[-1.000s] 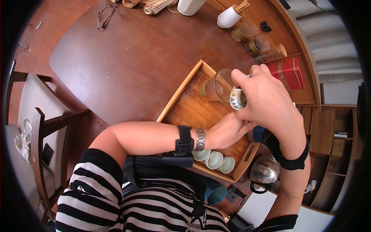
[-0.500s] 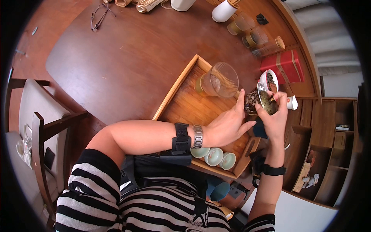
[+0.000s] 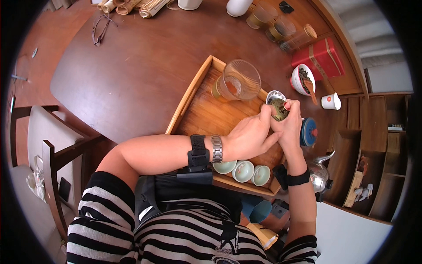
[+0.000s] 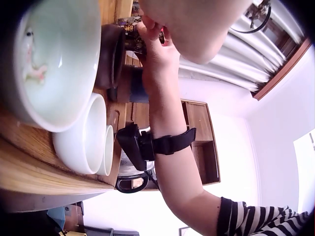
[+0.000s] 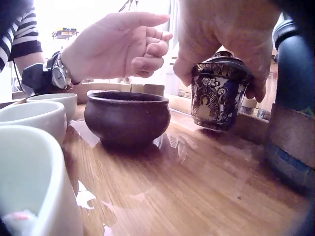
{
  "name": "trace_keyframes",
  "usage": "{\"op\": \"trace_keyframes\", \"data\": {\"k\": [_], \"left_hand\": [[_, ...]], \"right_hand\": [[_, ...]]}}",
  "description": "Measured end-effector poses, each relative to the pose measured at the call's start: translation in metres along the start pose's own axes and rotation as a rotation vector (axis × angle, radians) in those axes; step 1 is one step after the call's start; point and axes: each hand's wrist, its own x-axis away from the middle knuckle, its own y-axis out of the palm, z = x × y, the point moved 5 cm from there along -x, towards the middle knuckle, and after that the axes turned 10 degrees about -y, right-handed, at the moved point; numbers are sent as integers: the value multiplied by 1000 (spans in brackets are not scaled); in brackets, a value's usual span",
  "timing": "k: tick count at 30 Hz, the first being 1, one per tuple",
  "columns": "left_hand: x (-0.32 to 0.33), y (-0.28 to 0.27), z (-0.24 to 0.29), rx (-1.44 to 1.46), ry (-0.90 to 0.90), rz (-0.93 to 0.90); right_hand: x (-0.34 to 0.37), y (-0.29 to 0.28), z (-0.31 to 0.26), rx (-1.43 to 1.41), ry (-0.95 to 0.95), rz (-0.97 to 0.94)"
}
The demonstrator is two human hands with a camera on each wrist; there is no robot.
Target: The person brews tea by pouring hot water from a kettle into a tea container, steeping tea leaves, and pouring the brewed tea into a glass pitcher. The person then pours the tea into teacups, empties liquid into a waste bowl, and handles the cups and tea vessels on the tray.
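My right hand (image 3: 288, 125) grips a lidded gaiwan (image 5: 219, 98), dark with a gold and white pattern, by its rim between thumb and fingers. Its base hangs close over the wooden tray (image 5: 197, 182). From the head view the patterned lid (image 3: 278, 110) shows under the fingertips. My left hand (image 3: 248, 136) holds nothing; its fingers bend loosely beside the right hand. Below it in the right wrist view stands a dark brown bowl (image 5: 127, 120), hidden from the head view by the hand. A ribbed glass pitcher (image 3: 241, 81) with amber liquid stands at the tray's far side.
Several pale green cups (image 3: 242, 170) line the tray's near edge. To the right are a blue lidded canister (image 3: 308, 132), a metal kettle (image 3: 320, 176), a bowl of tea leaves (image 3: 301, 79), a small white cup (image 3: 330, 101) and a red box (image 3: 318, 57).
My right hand first held the gaiwan tilted by the pitcher, then drew back to the right beyond the tray edge. Now it has come left again, beside my left hand. The view has shifted slightly.
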Motion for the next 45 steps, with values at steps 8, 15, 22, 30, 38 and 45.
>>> {"op": "trace_keyframes", "data": {"k": [8,15,22,30,38,45], "left_hand": [[-1,2,-2,-18,23,-21],[-5,-3,5,15,56,-45],[-2,-12,22,39,173,-3],[15,-81,54,107,230,358],[-2,-101,-26,145,-305,177],[-11,-68,-24,108,-280,164]], "right_hand": [[8,3,-1,-43,-115,102],[11,-12,-9,-43,-114,-168],[49,-85,-59,-173,-94,43],[173,-68,21,-203,395,607],[176,-50,16,-75,349,609],[173,-49,11,-24,266,528]]}}
